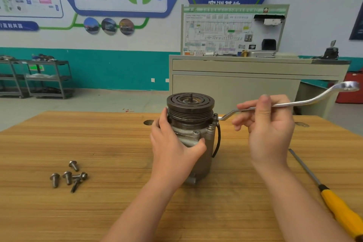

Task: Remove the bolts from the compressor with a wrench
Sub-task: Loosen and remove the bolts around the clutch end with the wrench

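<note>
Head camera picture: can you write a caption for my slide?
Left hand steadies the compressor while the right hand holds a wrench on a bolt.

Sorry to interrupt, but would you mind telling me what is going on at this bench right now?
A person is taking bolts out of a compressor standing upright on a wooden table. The left hand grips the compressor body to steady it, while the right hand holds a wrench whose ring end sits on a bolt near the top right of the housing. Several removed bolts lie to the left, and a yellow-handled screwdriver lies to the right.
</note>
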{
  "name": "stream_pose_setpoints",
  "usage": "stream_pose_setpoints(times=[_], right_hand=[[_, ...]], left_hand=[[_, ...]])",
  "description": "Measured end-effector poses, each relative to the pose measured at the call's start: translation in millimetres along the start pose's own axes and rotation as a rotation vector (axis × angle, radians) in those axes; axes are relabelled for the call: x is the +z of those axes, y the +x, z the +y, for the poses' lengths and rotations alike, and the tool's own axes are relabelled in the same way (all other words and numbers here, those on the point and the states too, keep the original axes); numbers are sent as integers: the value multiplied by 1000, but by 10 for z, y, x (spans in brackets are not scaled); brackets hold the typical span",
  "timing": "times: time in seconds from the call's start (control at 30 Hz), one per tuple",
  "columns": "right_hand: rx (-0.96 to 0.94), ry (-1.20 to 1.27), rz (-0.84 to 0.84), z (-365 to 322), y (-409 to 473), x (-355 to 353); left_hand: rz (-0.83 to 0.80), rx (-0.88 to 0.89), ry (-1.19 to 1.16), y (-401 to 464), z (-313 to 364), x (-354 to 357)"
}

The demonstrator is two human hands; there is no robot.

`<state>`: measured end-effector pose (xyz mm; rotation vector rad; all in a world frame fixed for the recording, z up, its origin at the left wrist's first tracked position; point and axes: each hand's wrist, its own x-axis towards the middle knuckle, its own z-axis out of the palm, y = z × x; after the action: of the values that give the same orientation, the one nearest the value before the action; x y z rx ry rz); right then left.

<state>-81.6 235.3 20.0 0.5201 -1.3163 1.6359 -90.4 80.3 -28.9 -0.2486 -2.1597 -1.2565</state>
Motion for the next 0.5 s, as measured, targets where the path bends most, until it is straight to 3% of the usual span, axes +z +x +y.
stream_pose_setpoints(times=[0.27, 0.4, 0.47, 0.5], right_hand=[[-312, -367, -179, 11, -251, 133], [-648, -549, -293, 51, -363, 206], [-695, -518, -303, 97, -409, 206], [-614, -407, -243, 118, -425, 200]], left_hand=[[-1, 5, 9, -7, 0, -12], [-31, -9, -45, -19, 16, -27], [-33, -12, -45, -14, 14, -24], [-21, -10, -28, -12, 8, -18]])
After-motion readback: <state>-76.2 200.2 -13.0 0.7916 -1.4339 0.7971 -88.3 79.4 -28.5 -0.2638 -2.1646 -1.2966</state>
